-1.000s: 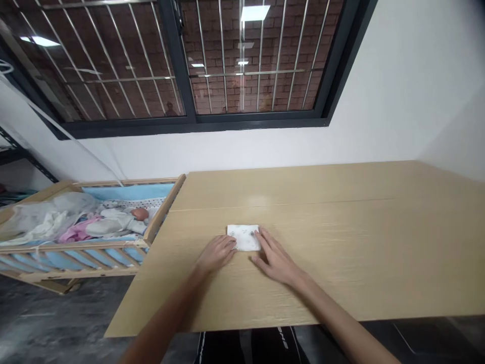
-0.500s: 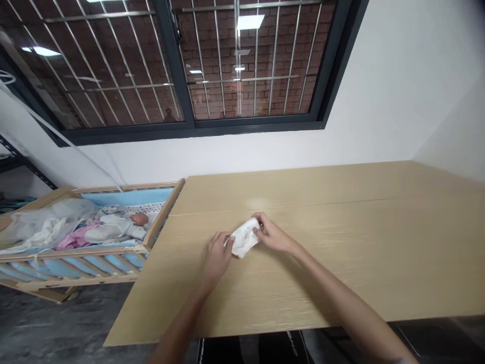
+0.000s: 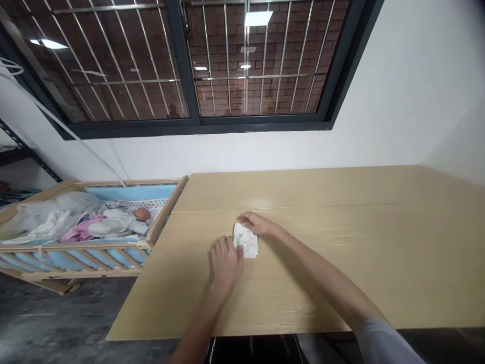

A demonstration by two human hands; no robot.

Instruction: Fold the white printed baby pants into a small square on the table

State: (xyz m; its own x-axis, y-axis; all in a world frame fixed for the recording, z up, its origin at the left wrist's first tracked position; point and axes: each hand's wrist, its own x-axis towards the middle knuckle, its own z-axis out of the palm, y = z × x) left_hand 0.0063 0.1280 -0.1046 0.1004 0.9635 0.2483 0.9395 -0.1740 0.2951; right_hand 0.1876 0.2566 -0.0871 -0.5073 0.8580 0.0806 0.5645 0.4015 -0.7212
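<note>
A small white cloth (image 3: 247, 242) with a faint print lies folded into a neat squarish shape on the wooden table. At its lower left edge is my left hand (image 3: 226, 260), the thumb on the cloth and the fingers bent along its side. My right hand (image 3: 254, 222) holds the upper edge, with its fingers curled over the top corner. The fingertips of both hands are partly hidden, and what kind of cloth it is does not show clearly.
The wide light-wood table (image 3: 341, 253) reaches to the white wall under a barred window (image 3: 257, 65). Against its left end stands a wooden crib (image 3: 76, 246) with blue lining, holding a baby-like figure (image 3: 121, 222) and white and pink cloths.
The cloth has turned from a slanted position to lie straighter and looks more compactly folded. My right hand has shifted left to its top edge; my left hand has moved slightly right and down.
</note>
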